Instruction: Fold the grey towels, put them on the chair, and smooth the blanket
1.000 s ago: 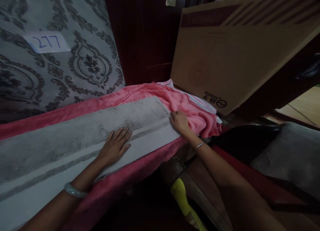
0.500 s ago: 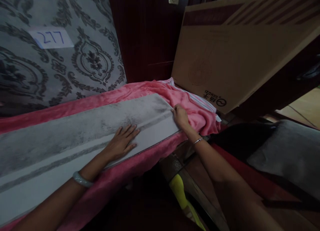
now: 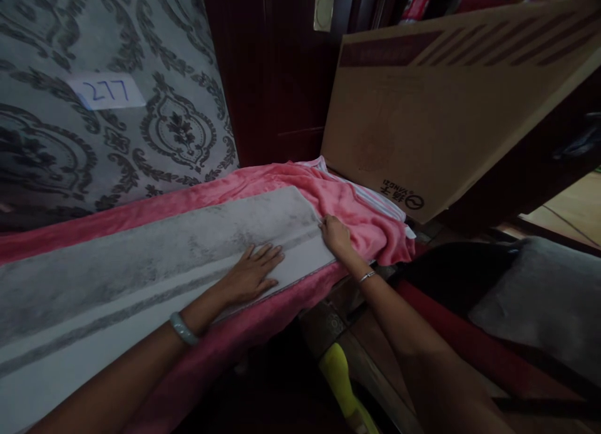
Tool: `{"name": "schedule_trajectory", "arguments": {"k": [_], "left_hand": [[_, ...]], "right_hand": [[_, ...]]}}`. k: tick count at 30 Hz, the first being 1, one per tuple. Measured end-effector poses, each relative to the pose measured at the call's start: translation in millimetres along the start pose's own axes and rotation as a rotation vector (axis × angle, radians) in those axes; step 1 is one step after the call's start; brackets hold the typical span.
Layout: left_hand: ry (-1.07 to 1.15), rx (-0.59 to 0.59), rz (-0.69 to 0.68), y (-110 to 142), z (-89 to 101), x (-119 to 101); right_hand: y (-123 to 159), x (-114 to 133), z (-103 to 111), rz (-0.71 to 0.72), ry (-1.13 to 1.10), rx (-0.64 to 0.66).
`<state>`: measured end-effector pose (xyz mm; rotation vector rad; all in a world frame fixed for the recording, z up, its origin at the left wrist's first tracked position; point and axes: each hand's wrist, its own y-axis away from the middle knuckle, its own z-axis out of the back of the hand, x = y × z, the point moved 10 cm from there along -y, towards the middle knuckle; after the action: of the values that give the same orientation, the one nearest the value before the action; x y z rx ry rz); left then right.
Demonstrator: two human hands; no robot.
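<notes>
A long mat (image 3: 154, 249), mottled grey with a white band and a thin grey stripe, lies lengthwise on a pink blanket (image 3: 277, 309). My left hand (image 3: 253, 272) rests flat on its white part with fingers spread, a bangle on the wrist. At the mat's right end, my right hand (image 3: 335, 235) is closed around the edge near the stripe. Its fingertips are partly hidden. Pink folds of the blanket bunch up just beyond that hand.
A large cardboard box (image 3: 399, 114) leans behind the blanket's right end, against dark red doors (image 3: 277, 71). Patterned wallpaper (image 3: 183, 127) with a paper marked 277 (image 3: 110, 91) is at left. A yellow object (image 3: 337, 371) and a grey plush seat (image 3: 539, 302) are lower right.
My left hand has slid right along the mat, closer to my right hand. My right hand keeps its hold on the mat's end. The view has tilted slightly upward.
</notes>
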<state>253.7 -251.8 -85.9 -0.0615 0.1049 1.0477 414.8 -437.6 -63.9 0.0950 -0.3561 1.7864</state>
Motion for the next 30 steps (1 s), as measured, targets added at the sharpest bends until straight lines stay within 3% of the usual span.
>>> {"name": "schedule_trajectory", "arguments": {"k": [4,6,8,13,18,20,25,30], "left_hand": [[0.027,0.015,-0.054,-35.9,-4.4,-6.5],[0.038,0.008,-0.082,-51.2,-4.9,-3.9],[0.044,0.004,-0.093,-63.7,-4.7,4.1],[-0.009,-0.004,-0.031,-86.9,2.7,45.9],[-0.085,-0.086,0.274,-108.1,24.7,100.3],[-0.085,-0.103,0.265,-118.3,27.3,96.5],[-0.060,-0.039,0.006,-142.5,9.7,52.1],[-0.005,-0.005,-0.055,-168.5,6.1,60.5]], "right_hand": [[25.2,32.1,9.6,0.233,0.004,-0.141],[39.0,45.5,-0.3,0.345,-0.005,-0.131],[45.4,47.2,-14.6,0.355,0.003,-0.093],[43.3,40.9,-36.6,0.297,0.044,-0.027],[43.9,42.0,-35.4,0.295,0.045,-0.019],[43.1,42.5,-34.0,0.290,0.035,0.002],[36.1,50.4,-31.3,0.322,0.022,0.072],[33.6,54.6,-38.9,0.358,0.005,0.030]]}}
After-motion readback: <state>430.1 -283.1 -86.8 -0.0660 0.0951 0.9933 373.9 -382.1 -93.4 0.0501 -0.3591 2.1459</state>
